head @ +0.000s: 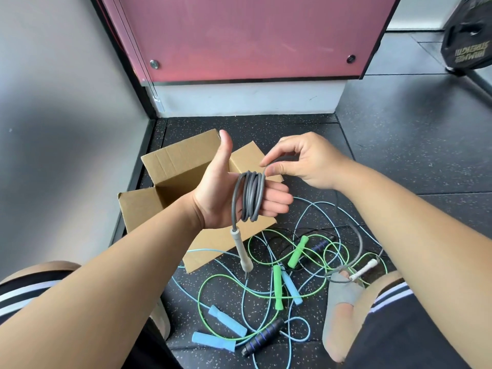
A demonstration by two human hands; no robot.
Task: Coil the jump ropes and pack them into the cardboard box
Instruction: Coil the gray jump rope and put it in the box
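On the speckled black rubber floor [399,145], before a seated person, an open brown cardboard box [181,155] stands with its flaps spread. Its bottom is hidden behind the forearm.

In front of the box, the left hand [213,193], thumb raised, carries several turns of a grey rubber jump rope [251,198] wound round its curled fingers. One pale grey handle [242,251] dangles below. The right hand [306,161] pinches the free run of the same rope between thumb and forefinger, just beside the coil; the hands are close but apart. The free run trails down to the second pale handle [364,271], which lies near the person's right foot.

Step in hand: coiling the grey rope, well advanced but unfinished. Next move, as judged: further turns until the slack is taken up, then transfer into the box without letting the loops spring open.

A green rope [277,286], a light blue rope [226,320] and a black-handled rope [262,338] lie tangled and uncoiled on the floor.
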